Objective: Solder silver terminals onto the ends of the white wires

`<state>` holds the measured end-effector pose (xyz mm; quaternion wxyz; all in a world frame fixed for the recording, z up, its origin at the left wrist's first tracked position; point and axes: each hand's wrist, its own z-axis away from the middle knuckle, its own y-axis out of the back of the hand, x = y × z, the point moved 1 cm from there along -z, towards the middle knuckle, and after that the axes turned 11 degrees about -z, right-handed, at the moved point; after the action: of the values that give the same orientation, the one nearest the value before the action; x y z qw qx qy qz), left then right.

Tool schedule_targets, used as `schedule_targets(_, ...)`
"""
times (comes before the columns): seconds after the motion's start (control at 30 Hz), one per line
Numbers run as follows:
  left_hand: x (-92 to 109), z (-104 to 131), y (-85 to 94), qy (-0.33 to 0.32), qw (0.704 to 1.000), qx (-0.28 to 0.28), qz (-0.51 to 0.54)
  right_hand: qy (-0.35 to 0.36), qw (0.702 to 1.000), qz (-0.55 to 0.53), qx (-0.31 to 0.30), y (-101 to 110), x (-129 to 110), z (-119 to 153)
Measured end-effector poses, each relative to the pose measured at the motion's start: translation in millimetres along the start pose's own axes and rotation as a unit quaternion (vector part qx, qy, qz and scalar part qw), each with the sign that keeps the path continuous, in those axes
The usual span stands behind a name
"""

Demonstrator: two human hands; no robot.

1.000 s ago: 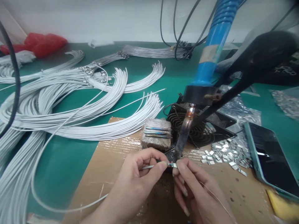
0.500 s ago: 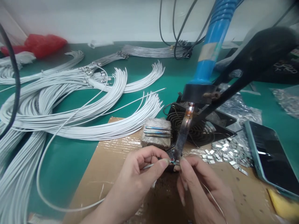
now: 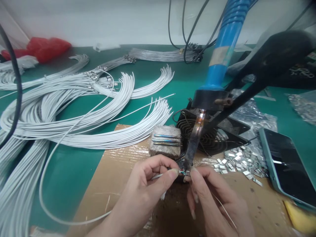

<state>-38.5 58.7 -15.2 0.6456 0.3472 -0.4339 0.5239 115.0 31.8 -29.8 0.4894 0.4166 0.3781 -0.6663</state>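
Observation:
My left hand (image 3: 153, 184) pinches a white cable (image 3: 158, 176) close to its stripped end, where thin coloured wires (image 3: 182, 172) stick out past the fingertips. Between thumb and forefinger of my right hand (image 3: 212, 194) is a small metal connector (image 3: 188, 172), mostly covered by the fingers. The wire ends meet the connector right under the tip of a blue-handled soldering iron (image 3: 194, 144); whether the tip touches them I cannot tell. A thin pale wire (image 3: 225, 210) runs across my right palm.
A black stand arm (image 3: 259, 82) holds the iron from the right. Behind it sits a black fan (image 3: 214, 138). A block (image 3: 165, 149) bearing metal rods, loose connectors (image 3: 238, 161), a phone (image 3: 288, 164) and cardboard (image 3: 106, 184) surround my hands. Bundled white cables (image 3: 61, 121) fill the left.
My hands have barely moved. The coloured wires and the connector show slightly more clearly beneath the iron's tip; the iron stays in place.

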Motion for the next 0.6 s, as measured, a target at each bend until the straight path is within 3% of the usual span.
schedule_targets(0.5,1.2,-2.0,-5.1,0.004,1.0,0.015,0.026,0.023,0.999,-0.004,-0.04,6.5,9.5,-8.9)
schedule_targets(0.6,0.6,-2.1,-4.7,0.004,0.999,0.011,0.043,0.036,0.999,-0.002,-0.01,3.9,5.6,-5.4)
